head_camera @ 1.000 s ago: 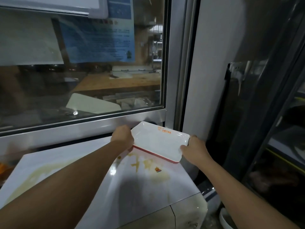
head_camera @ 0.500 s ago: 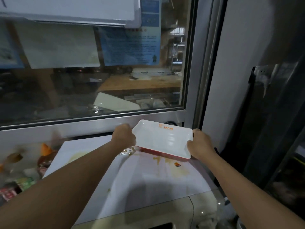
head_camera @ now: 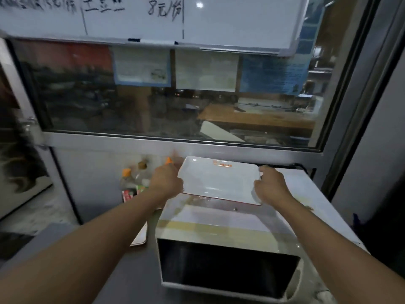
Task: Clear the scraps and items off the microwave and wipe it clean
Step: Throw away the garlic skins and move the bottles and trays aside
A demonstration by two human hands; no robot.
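Note:
A white rectangular tray (head_camera: 217, 178) with a red underside and an orange logo is held just above the left rear of the white microwave (head_camera: 230, 224). My left hand (head_camera: 167, 181) grips its left short edge. My right hand (head_camera: 270, 186) grips its right edge. The microwave top bears yellowish smears and small scraps near its right side (head_camera: 304, 202). Its dark door (head_camera: 223, 268) faces me.
Several bottles with orange caps (head_camera: 133, 178) and small packets stand left of the microwave against a metal panel. A flat board (head_camera: 140, 238) lies on the dark counter beside it. A large window and a whiteboard (head_camera: 153, 18) rise behind.
Both hands have carried the tray leftward across the microwave top. The view has swung left and back, so the microwave door and the bottles now show.

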